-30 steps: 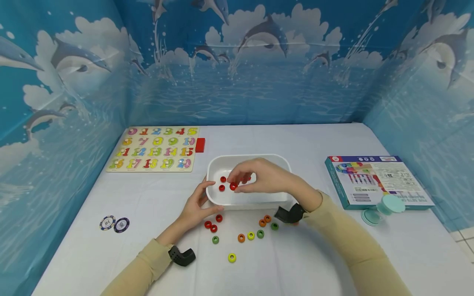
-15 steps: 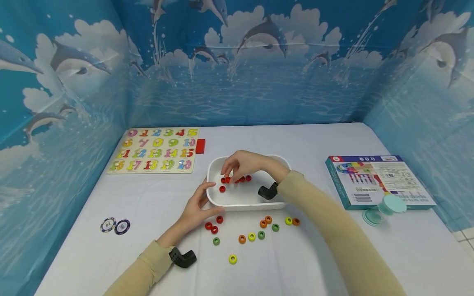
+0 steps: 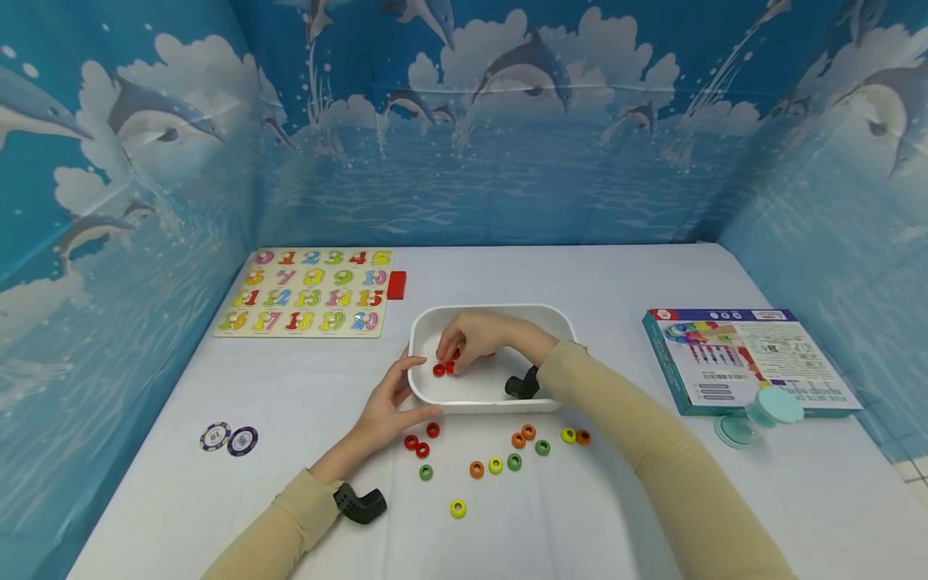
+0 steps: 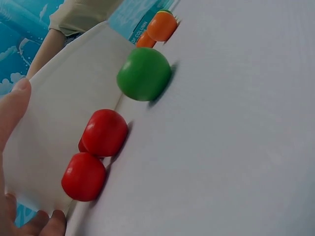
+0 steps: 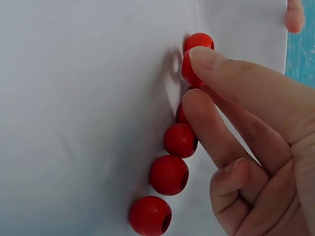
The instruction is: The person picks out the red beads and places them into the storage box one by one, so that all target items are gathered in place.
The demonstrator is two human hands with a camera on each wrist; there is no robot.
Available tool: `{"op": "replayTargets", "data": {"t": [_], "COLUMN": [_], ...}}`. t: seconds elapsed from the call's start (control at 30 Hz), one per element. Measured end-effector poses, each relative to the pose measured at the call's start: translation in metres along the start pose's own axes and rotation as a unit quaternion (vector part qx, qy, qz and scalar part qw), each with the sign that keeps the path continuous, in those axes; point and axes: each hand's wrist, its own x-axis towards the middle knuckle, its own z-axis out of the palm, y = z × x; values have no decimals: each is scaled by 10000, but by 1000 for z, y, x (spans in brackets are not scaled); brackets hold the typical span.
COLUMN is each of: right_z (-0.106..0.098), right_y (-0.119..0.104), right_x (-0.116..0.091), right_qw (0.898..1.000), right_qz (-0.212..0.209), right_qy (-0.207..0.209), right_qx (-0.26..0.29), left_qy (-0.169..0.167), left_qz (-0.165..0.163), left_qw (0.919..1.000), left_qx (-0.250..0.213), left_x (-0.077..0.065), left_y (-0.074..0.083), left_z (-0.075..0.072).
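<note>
My left hand (image 3: pixel 391 407) grips the front left corner of a white plastic tray (image 3: pixel 500 405), thumb along its front wall and a finger at the left rim. Inside the tray, my right hand (image 3: pixel 474 334) pinches a red bead (image 5: pixel 191 71) between thumb and forefinger. Right beside it in the right wrist view is another red bead (image 5: pixel 201 40). A row of several red beads, the closest one a round bead (image 5: pixel 150 216) with a hole, runs along the tray floor. In the head view my right hand hides most of that row.
In front of the tray lie loose red beads (image 3: pixel 432 430), green beads (image 3: pixel 514 461), orange beads (image 3: pixel 476 470) and yellow beads (image 3: pixel 458 508). A number puzzle board (image 3: pixel 308 298), two poker chips (image 3: pixel 242 441), a boxed game (image 3: pixel 754 358) and a mint-green stand (image 3: pixel 774 407) sit farther out.
My right hand lowered a red bead into the tray toward the row, then shifted slightly nearer and now pinches a bead beside the front red one. My left hand keeps its place.
</note>
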Motion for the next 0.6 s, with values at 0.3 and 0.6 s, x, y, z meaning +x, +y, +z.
{"op": "replayTargets", "data": {"t": [0.3,0.6], "right_z": [-5,-27], "right_y": [-7,-44], "right_x": [-5,-53], "right_qw": [9999,9891], "right_qz": [-110,-1123], "right_qy": [-61,950], "right_qx": [-79,49], "left_qy": [37,-44], "left_qz": [-142,-225], "left_qw": [9999,9997], "left_qx": [83,-17], "left_x": [0,2], "left_y": [2,3], "left_z": [0,-1]}}
